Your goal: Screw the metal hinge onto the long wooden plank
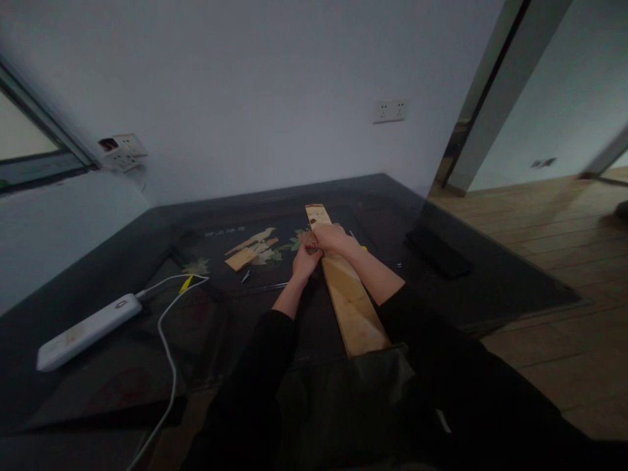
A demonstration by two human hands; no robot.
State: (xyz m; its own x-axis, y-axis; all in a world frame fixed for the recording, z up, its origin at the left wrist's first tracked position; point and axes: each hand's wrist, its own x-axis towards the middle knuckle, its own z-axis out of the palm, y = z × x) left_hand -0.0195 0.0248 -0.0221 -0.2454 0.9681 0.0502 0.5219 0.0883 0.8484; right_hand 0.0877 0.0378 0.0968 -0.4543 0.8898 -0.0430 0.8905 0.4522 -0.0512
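Note:
A long pale wooden board (pixel 353 304) lies lengthwise in front of me, its near end by my lap. Across its far part rests my right hand (pixel 328 237), closed, with the fingertips hidden at the board's left side. Close against that same edge is my left hand (pixel 307 258), its fingers curled together almost touching the right hand. Something small and dark shows between the two hands, too small to name. To the left sit a small flat wood piece (pixel 241 259) and several thin wood strips (pixel 258 242).
A dark glass-topped table (pixel 304 340) bears everything. At left are a white power strip (pixel 91 330), its white cable (pixel 169 347) with a yellow tag (pixel 186 284), and a small metal piece (pixel 246 276). A black flat object (pixel 438 252) lies at right. The wall stands behind.

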